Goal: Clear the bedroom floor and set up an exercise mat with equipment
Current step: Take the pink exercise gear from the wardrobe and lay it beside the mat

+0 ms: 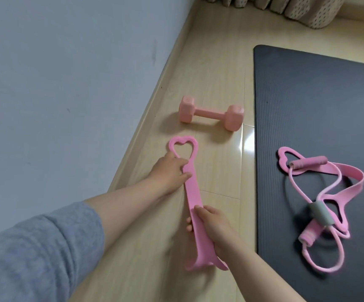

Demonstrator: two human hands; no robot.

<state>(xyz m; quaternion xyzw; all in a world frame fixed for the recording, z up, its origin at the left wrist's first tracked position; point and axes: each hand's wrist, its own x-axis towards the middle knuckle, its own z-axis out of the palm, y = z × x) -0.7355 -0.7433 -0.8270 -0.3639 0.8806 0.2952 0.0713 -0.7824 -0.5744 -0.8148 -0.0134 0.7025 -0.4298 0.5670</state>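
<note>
Two hands held one flat pink band (193, 192) over the pale wood-grain floor (220, 62) in the head view, just left of the exercise mat (307, 116). The left hand (168, 171), reaching out of a grey knit sleeve (35, 247), kept a narrow grip, with fingertips and thumb pinching the strap's edge right below the heart-shaped loop (194, 149) at its far end. The right hand (213, 229) had its grip closed around the strap nearer the viewer, thumb on top and fingers curled underneath, above the flared, lobed near end. The band looked soft and matte. Its long axis ran from near to far, leaning slightly left, with the heart end pointing toward the dumbbell (211, 113). That dumbbell, pink and smooth with faceted block heads, lay on the floor beyond the loop and apart from it, its bar crosswise between the skirting board (155, 110) and the mat's left edge. The mat was dark grey, finely ribbed and round-cornered, and it was spread flat. On it lay a second pink band (351, 188), loosely folded and tangled with a figure-eight tube exerciser (318, 214) that had foam handles and a grey centre collar. A blue-grey painted wall (67, 83) filled the left side, and spotted curtain (307, 12) folds hung at the far edge.
</note>
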